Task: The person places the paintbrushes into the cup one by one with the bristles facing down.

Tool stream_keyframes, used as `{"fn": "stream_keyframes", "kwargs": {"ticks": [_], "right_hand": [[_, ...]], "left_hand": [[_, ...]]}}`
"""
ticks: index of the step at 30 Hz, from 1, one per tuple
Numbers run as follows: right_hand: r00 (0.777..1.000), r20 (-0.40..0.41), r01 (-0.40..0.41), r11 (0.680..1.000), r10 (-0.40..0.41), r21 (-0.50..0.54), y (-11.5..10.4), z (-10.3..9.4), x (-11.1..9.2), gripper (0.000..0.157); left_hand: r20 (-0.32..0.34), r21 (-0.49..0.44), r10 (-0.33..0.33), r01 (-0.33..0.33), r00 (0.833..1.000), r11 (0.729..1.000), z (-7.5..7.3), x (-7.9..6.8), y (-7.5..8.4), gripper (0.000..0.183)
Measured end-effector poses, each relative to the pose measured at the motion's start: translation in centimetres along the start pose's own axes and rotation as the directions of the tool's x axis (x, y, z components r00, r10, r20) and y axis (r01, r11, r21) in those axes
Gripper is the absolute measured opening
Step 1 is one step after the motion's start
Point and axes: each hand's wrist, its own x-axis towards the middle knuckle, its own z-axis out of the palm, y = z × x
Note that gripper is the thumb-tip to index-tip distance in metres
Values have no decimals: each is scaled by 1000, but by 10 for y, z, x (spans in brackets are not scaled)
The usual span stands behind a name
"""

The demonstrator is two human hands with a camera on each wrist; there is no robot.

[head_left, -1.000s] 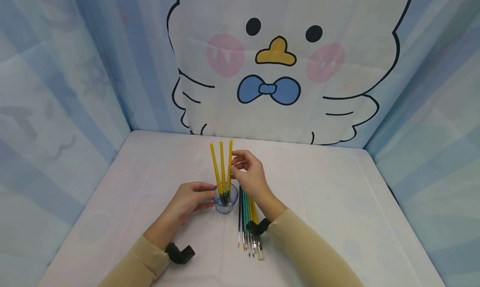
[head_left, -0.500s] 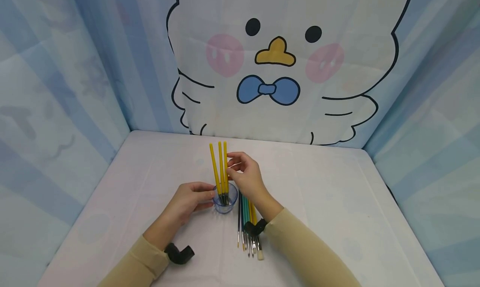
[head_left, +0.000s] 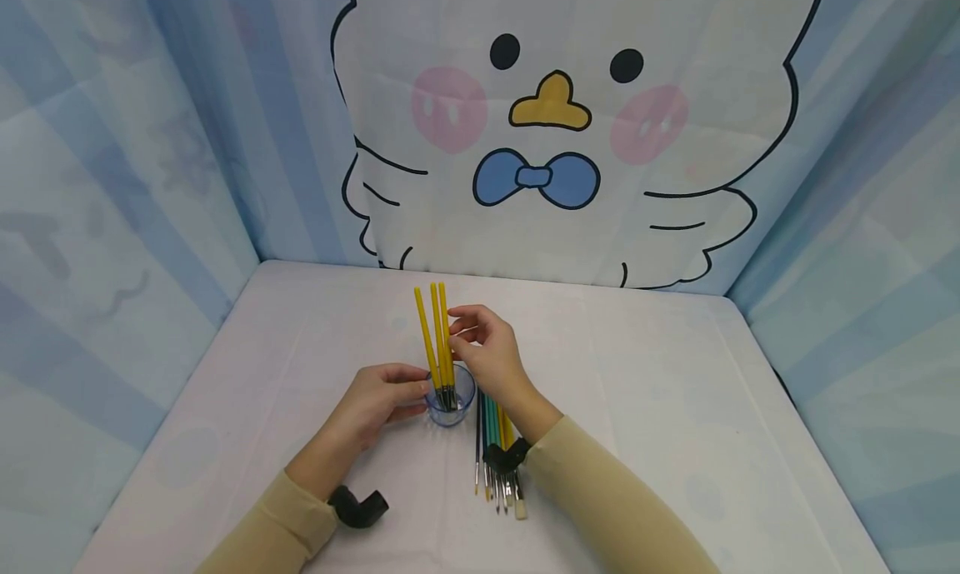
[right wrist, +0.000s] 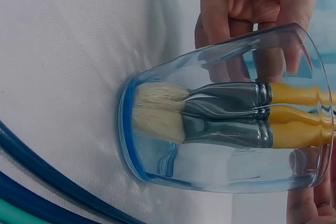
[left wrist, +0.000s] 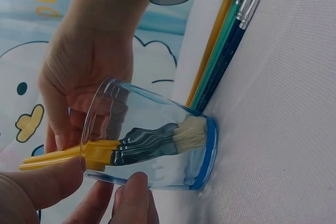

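A clear plastic cup [head_left: 467, 397] with a blue base stands on the table, bristle-down paintbrushes [right wrist: 226, 114] inside it. Their three yellow handles [head_left: 424, 332] rise above the rim, leaning left. My left hand [head_left: 382, 401] holds the cup from its left side, thumb by the rim and fingers along the wall in the left wrist view. To the right, my right hand [head_left: 489, 347] pinches the rightmost yellow paintbrush [head_left: 446, 316] by its handle, above the cup. In the right wrist view the pale bristles [right wrist: 157, 111] sit side by side at the cup's bottom.
Right of the cup lies a row of loose paintbrushes [head_left: 491, 424] with dark blue, green and yellow handles, bristles toward me, partly under my right wrist. A pale cloth covers the table [head_left: 637, 391]. Patterned curtains [head_left: 112, 224] enclose the sides and back.
My right hand has moved left with the rightmost yellow paintbrush, bringing its handle close against the middle one. The left hand and the cup have stayed in place.
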Motion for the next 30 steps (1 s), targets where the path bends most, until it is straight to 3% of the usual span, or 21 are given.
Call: {"fn": "stream_keyframes", "kwargs": {"ticks": [8, 30], "right_hand": [[999, 26, -32, 999, 32, 22, 2, -2, -2, 29], [992, -24, -120, 992, 121, 49, 11, -11, -7, 30]], "left_hand": [[7, -2, 10, -10, 1000, 1000, -1, 0, -1, 31], [9, -14, 8, -8, 1000, 1000, 0, 0, 0, 31]]}}
